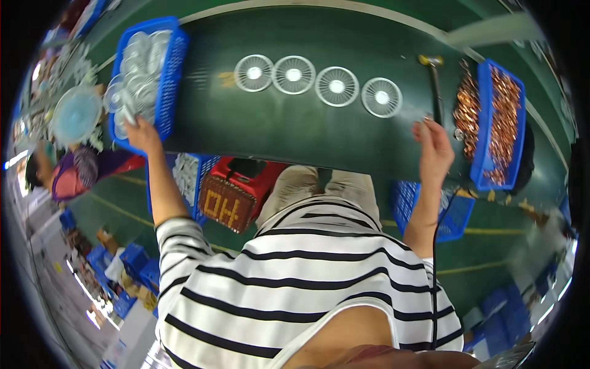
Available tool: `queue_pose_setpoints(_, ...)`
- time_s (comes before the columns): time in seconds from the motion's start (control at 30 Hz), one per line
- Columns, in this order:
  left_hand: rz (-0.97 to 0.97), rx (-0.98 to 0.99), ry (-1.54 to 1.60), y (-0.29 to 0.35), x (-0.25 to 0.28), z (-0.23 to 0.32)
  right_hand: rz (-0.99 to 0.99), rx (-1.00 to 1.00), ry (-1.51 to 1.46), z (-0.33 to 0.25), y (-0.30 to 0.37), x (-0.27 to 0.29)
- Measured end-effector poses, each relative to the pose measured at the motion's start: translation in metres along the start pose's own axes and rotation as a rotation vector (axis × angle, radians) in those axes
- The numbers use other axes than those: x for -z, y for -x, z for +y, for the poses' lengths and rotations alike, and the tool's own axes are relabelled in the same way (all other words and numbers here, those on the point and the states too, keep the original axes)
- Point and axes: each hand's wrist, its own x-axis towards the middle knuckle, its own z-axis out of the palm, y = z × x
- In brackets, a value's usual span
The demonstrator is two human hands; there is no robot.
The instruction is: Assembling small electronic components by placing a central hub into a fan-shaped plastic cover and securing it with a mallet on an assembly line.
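Observation:
My left hand (pixel 145 136) reaches over the near end of a blue basket (pixel 179 67) filled with round, pale wire grilles. Its fingers are closed on one pale grille (pixel 127 109), which is blurred and tilted. Four round wire grilles with white centres lie flat in a slightly curved row on the green table: the first (pixel 254 73), then others up to the rightmost grille (pixel 381 98). Above the right part of the table my right hand (pixel 435 146) is closed in a pinch. Whatever sits at its fingertips is too small to name.
A hammer (pixel 435 86) with a yellowish head lies beyond my right hand. Right of it are a loose heap of copper-coloured parts (pixel 467 111) and a blue tray (pixel 483 129) full of them. Below the table stand blue crates (pixel 452 218) and a red stool (pixel 264 184). Another person (pixel 77 169) sits at left.

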Motion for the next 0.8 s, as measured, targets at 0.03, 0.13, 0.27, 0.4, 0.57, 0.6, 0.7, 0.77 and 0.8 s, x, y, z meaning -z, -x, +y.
queue_pose_setpoints(0.03, -0.009, -0.014, 0.232, 0.012, 0.031, 0.034, -0.039, 0.039, -0.055, -0.011, 0.006, -0.014)
queue_pose_setpoints(0.13, -0.162, -0.067, 0.593, 0.065, 0.086, 0.11, -0.075, 0.346, 0.09, -0.041, 0.018, -0.032)
queue_pose_setpoints(0.27, -0.597, 0.136, 1.19, 0.139, 0.136, 0.224, -0.096, 0.595, 0.201, -0.069, 0.032, -0.048)
queue_pose_setpoints(0.4, -0.984, 0.458, 1.637, 0.176, 0.166, 0.281, -0.165, 0.749, 0.255, -0.094, 0.044, -0.062)
queue_pose_setpoints(0.57, -1.246, 0.448, 1.628, 0.179, 0.184, 0.304, -0.201, 0.867, 0.234, -0.107, 0.047, -0.076)
queue_pose_setpoints(0.6, -1.261, 0.427, 1.63, 0.179, 0.184, 0.305, -0.184, 0.879, 0.245, -0.108, 0.046, -0.081)
queue_pose_setpoints(0.7, -1.199, 0.304, 1.55, 0.183, 0.185, 0.307, -0.169, 0.812, 0.338, -0.102, 0.045, -0.089)
queue_pose_setpoints(0.77, -1.216, 0.184, 1.495, 0.181, 0.188, 0.306, -0.184, 0.787, 0.366, -0.101, 0.047, -0.092)
queue_pose_setpoints(0.8, -1.18, 0.153, 1.472, 0.182, 0.189, 0.307, -0.212, 0.726, 0.394, -0.101, 0.048, -0.092)
